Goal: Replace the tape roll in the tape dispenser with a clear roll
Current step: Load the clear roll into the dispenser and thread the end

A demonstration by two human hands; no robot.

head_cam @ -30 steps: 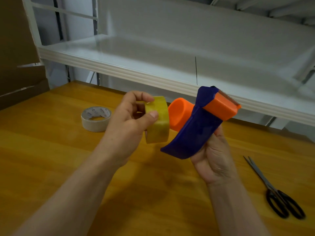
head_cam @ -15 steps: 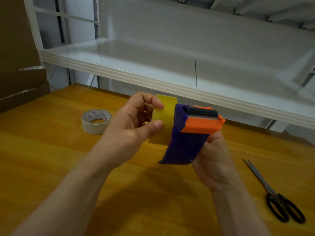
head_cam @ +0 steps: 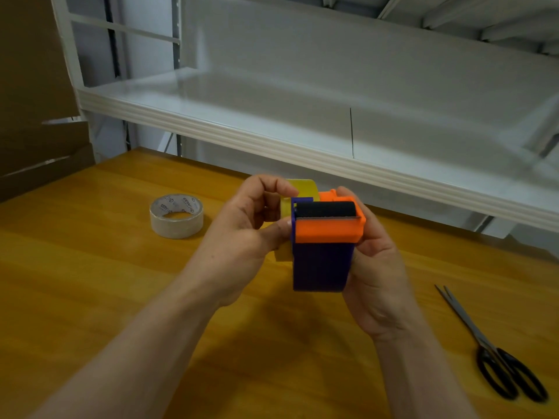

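Wooden table (head_cam: 90, 282) under a white shelf (head_cam: 272, 140), both hands raised around a tape dispenser (head_cam: 320, 261).
Right hand (head_cam: 375, 267) curls round the purple-and-orange body from its right side. Left hand (head_cam: 242, 237) pinches a yellowish tape roll (head_cam: 304, 189) between thumb and bent fingers, tight against the dispenser's left flank and partly hidden. A pale tape roll (head_cam: 176, 216) lies flat, left of that hand; scissors (head_cam: 490, 349) lie well right of the right hand.

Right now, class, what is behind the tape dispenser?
A yellowish tape roll, gripped by the left hand, shows partly behind the dispenser. Its centre is covered by both.
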